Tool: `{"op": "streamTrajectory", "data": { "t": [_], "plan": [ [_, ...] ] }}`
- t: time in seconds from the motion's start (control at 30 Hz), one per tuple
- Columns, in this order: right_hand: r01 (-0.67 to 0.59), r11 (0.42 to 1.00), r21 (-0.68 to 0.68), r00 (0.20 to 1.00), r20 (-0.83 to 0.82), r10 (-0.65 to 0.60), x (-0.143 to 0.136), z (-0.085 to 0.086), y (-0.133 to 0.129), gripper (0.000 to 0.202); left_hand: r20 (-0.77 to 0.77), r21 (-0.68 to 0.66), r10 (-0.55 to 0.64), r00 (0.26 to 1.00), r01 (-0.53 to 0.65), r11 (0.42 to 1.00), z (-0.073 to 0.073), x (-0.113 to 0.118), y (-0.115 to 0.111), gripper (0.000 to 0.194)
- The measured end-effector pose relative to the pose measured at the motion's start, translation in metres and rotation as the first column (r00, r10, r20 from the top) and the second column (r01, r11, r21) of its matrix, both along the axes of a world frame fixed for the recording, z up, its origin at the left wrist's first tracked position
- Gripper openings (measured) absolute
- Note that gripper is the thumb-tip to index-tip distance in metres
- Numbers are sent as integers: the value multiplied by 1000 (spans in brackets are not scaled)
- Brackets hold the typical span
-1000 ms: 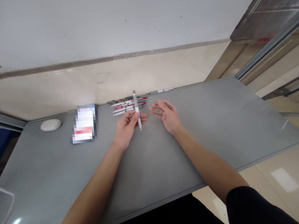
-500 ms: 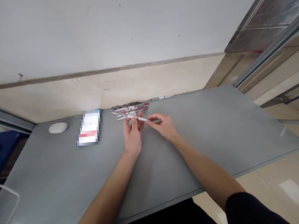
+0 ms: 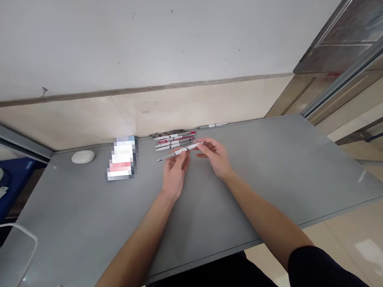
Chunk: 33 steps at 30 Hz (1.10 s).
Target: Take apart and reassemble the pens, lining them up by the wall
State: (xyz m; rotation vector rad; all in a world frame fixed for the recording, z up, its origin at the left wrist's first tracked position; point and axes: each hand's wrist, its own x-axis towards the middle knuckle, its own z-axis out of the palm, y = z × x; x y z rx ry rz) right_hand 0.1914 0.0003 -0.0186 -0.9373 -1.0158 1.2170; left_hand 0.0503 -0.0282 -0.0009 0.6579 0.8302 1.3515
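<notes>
A white and grey pen is held between my two hands above the table, its silver tip pointing left. My left hand pinches the barrel near the grip, thumb on top. The fingers of my right hand close on the other end of the pen. Just behind it lies a bunch of pens, several of them, white, grey and red, side by side. Farther right, a single pen rests along the table's back edge.
On the grey table, a phone with a blurred screen lies to the left of the pens. Beyond it is a white rounded case. A white cable loops at the lower left. The wall rises behind the table.
The pen has turned from sloping down to the right to sloping up to the right. My right hand has moved up a little with its end. The whole view has shifted slightly.
</notes>
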Motion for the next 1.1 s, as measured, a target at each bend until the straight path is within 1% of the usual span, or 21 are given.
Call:
{"op": "streamTrajectory", "data": {
  "t": [0.1,0.13,0.17,0.2,0.27,0.37,0.47,0.53,0.57,0.63,0.7,0.77,0.83,0.9,1.0,1.1],
  "plan": [
    [38,998,-46,992,-121,-43,0,2,3,20,-97,3,-41,994,42,999,-3,-7,1,26],
    [54,996,-70,983,-170,-65,1,2,5,21,-154,4,-45,987,46,999,-6,-12,2,26],
    [64,993,-99,972,-217,-84,2,3,6,22,-247,13,-62,967,68,998,-8,-17,3,27],
    [68,989,-133,960,-262,-101,4,3,8,23,-366,31,-69,928,86,996,-11,-22,4,28],
    [58,978,-199,934,-336,-123,7,3,11,23,-593,89,-83,801,167,982,-15,-35,7,28],
    [57,965,-258,906,-393,-158,11,3,14,20,-765,221,1,644,261,940,-17,-53,11,24],
    [90,959,-268,887,-417,-200,11,2,17,20,-885,285,105,453,350,892,-16,-61,13,23],
    [106,964,-243,873,-441,-207,10,0,18,20,-927,304,162,340,422,854,-17,-61,14,24],
    [113,968,-223,869,-451,-205,9,-2,19,19,-936,314,192,294,456,833,-19,-59,15,26],
    [134,975,-175,868,-455,-201,7,-5,19,16,-939,340,258,226,511,789,-22,-54,15,27],
    [164,977,-134,871,-446,-207,4,-8,18,15,-934,356,316,168,524,773,-27,-48,15,29],
    [195,975,-108,859,-462,-222,3,-10,16,20,-939,331,330,99,524,785,-30,-43,14,34],
    [221,970,-104,817,-523,-242,2,-11,13,29,-944,304,328,47,515,802,-32,-40,12,41],
    [236,965,-111,765,-592,-255,3,-11,10,35,-944,295,331,18,501,814,-33,-38,11,48],
    [232,967,-100,700,-673,-238,5,-9,6,37,-940,288,341,-24,480,829,-34,-38,9,56],
    [207,975,-75,680,-705,-199,5,-8,5,36,-933,276,351,-75,473,836,-35,-38,8,61]
  ]
}}
